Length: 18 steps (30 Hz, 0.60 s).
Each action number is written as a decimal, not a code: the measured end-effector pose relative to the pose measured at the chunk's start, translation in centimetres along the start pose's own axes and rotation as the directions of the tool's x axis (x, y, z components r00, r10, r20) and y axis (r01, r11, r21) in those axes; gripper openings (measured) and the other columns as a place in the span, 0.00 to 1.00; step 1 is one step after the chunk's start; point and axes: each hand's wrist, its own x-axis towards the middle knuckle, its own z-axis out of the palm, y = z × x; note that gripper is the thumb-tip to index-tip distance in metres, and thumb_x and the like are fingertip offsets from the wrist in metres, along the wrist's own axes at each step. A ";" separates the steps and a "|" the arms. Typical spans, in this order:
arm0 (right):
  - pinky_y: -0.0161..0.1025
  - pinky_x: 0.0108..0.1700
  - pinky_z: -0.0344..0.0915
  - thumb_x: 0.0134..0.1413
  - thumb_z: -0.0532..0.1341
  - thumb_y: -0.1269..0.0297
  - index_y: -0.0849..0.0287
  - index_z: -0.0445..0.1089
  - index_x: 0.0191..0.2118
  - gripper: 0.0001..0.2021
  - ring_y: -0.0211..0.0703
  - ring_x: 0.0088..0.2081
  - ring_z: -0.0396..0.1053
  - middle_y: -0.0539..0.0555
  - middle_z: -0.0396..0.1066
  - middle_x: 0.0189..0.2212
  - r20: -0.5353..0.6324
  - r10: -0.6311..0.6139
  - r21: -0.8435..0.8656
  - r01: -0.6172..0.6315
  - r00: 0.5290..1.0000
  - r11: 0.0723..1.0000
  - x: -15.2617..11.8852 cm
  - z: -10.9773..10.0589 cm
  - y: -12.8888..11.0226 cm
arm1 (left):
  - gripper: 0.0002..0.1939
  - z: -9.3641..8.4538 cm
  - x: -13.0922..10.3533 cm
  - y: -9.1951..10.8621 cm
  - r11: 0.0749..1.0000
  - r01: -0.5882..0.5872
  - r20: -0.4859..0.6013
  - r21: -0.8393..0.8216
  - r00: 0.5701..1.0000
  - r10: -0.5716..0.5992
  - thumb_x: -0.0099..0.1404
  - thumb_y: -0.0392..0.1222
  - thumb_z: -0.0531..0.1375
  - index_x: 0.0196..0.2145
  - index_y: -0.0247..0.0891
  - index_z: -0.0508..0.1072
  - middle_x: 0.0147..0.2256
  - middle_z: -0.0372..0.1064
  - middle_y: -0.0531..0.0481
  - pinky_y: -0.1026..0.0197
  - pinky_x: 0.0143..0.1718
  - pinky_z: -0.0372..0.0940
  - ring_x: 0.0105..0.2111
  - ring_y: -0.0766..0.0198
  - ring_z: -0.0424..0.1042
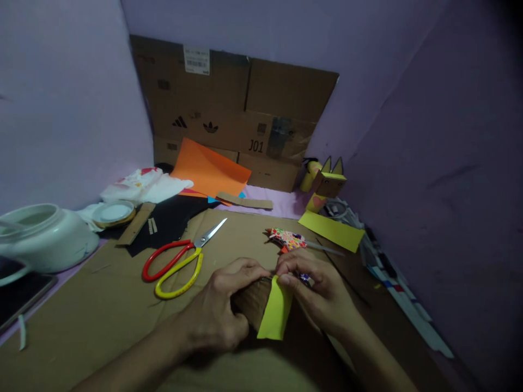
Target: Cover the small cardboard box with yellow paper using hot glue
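My left hand (226,299) is closed around a brown cardboard piece (253,302), thumb and fingers gripping its far edge and side. Against the right part of that piece lies a yellow paper strip (275,310). The fingertips of my right hand (312,286) pinch the strip's upper end at the cardboard's edge. Part of the cardboard is hidden behind my hands and the strip. Just beyond my right hand is a small colorful floral-patterned item (288,238). Left of my hands lie scissors (192,258) with one red and one yellow handle, blades apart from my fingers.
Orange paper (210,169) and a cardboard strip (245,201) lie at the back, before a large cardboard sheet (216,98) against the wall. A white teapot-like vessel (49,239) stands left. On the right are a yellow paper piece (333,231) and a cardboard figure (332,185) with pointed ears.
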 end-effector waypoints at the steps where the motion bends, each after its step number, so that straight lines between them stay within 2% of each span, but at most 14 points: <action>1: 0.42 0.40 0.62 0.51 0.59 0.69 0.56 0.70 0.26 0.05 0.45 0.34 0.68 0.52 0.71 0.27 -0.018 0.002 0.008 -0.002 1.000 1.000 0.0 0.0 0.0 | 0.31 0.1 -0.1 -0.2 0.999 0.026 -0.018 -0.020 0.999 -0.026 0.38 0.21 0.51 0.41 0.38 0.70 0.41 0.67 0.48 0.61 0.44 0.61 0.43 0.57 0.66; 3: 0.43 0.42 0.62 0.49 0.61 0.69 0.55 0.70 0.31 0.03 0.47 0.39 0.68 0.53 0.72 0.33 -0.108 0.018 0.020 -0.016 0.994 1.000 -0.1 0.1 0.0 | 0.32 0.3 -0.1 -0.5 0.981 0.128 -0.049 -0.147 0.989 -0.136 0.39 0.22 0.54 0.45 0.40 0.68 0.44 0.68 0.49 0.59 0.46 0.61 0.44 0.55 0.67; 4: 0.44 0.44 0.62 0.49 0.61 0.69 0.54 0.70 0.34 0.05 0.47 0.41 0.68 0.53 0.72 0.35 -0.174 0.022 0.019 -0.019 0.984 1.000 -0.2 0.1 0.0 | 0.33 0.3 0.0 -0.7 0.949 0.187 -0.049 -0.255 0.977 -0.206 0.40 0.23 0.56 0.47 0.40 0.66 0.45 0.68 0.48 0.58 0.46 0.62 0.45 0.54 0.67; 7: 0.45 0.46 0.61 0.52 0.59 0.69 0.53 0.69 0.37 0.07 0.47 0.43 0.67 0.54 0.70 0.38 -0.321 -0.023 -0.020 0.017 0.947 1.000 -0.5 0.1 -0.1 | 0.34 0.0 0.3 -0.8 0.782 0.270 -0.016 -0.562 0.941 -0.337 0.43 0.27 0.61 0.50 0.37 0.63 0.47 0.68 0.45 0.56 0.48 0.62 0.47 0.53 0.67; 10: 0.47 0.48 0.59 0.51 0.59 0.67 0.53 0.69 0.39 0.08 0.49 0.45 0.66 0.55 0.69 0.40 -0.285 -0.104 -0.039 0.098 0.953 0.994 -0.8 0.2 -0.3 | 0.30 -0.6 0.8 -0.7 0.694 0.259 -0.044 -0.671 0.922 -0.386 0.45 0.31 0.63 0.48 0.33 0.65 0.46 0.69 0.42 0.54 0.48 0.62 0.47 0.51 0.67; 12: 0.49 0.51 0.58 0.49 0.62 0.65 0.52 0.68 0.42 0.12 0.52 0.49 0.63 0.56 0.68 0.43 -0.252 -0.094 -0.014 0.094 0.963 0.996 -0.8 0.5 -0.2 | 0.26 -0.8 0.9 -0.6 0.642 0.263 -0.043 -0.720 0.907 -0.419 0.46 0.34 0.63 0.46 0.33 0.67 0.45 0.70 0.41 0.54 0.46 0.63 0.46 0.50 0.68; 15: 0.50 0.52 0.57 0.46 0.64 0.63 0.52 0.64 0.47 0.20 0.52 0.52 0.61 0.57 0.65 0.49 -0.205 0.072 0.104 -0.051 0.976 0.993 -0.7 1.3 0.1 | 0.25 -0.7 1.0 -0.6 0.560 0.263 -0.009 -0.786 0.900 -0.436 0.47 0.35 0.63 0.46 0.32 0.69 0.43 0.72 0.41 0.55 0.45 0.63 0.46 0.51 0.68; 18: 0.48 0.49 0.61 0.46 0.64 0.61 0.54 0.63 0.48 0.21 0.51 0.49 0.64 0.58 0.64 0.51 -0.148 0.229 0.221 -0.194 0.962 0.956 -0.6 2.1 0.3 | 0.24 -0.5 0.9 -0.8 0.567 0.321 0.024 -0.759 0.883 -0.468 0.48 0.40 0.64 0.45 0.33 0.70 0.39 0.73 0.42 0.61 0.34 0.66 0.38 0.55 0.71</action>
